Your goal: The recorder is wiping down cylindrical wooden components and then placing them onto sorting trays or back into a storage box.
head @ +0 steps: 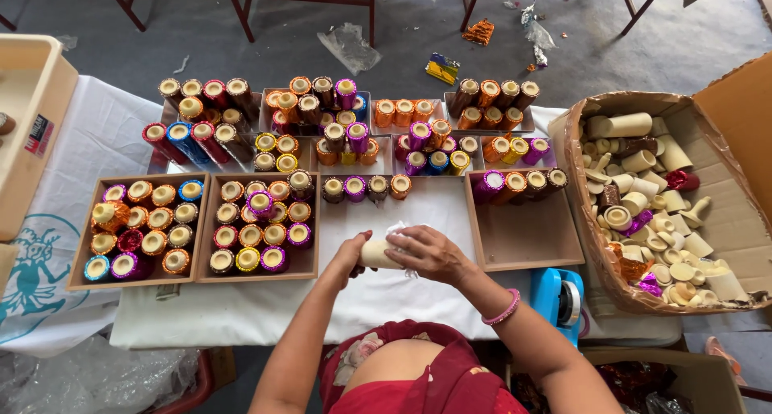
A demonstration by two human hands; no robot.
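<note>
1. Gripping a plain cream cylinder (pixel 378 254) by its near end with the left hand (pixel 351 255), fingers curled shut around it, above the white-covered bench (pixel 241 305).
2. Pressing the right hand (pixel 428 254) over the cylinder's other end, fingers closed on a white cloth (pixel 400 230).
3. Flanked by an empty wooden tray (pixel 523 237) and trays of foil-wrapped cylinders (pixel 257 229).

Craft workshop, trays (pixel 203 221) of foil-wrapped cylinders, carton (pixel 728 221) of plain blanks; tape dispenser (pixel 556 295), scraps on floor
</note>
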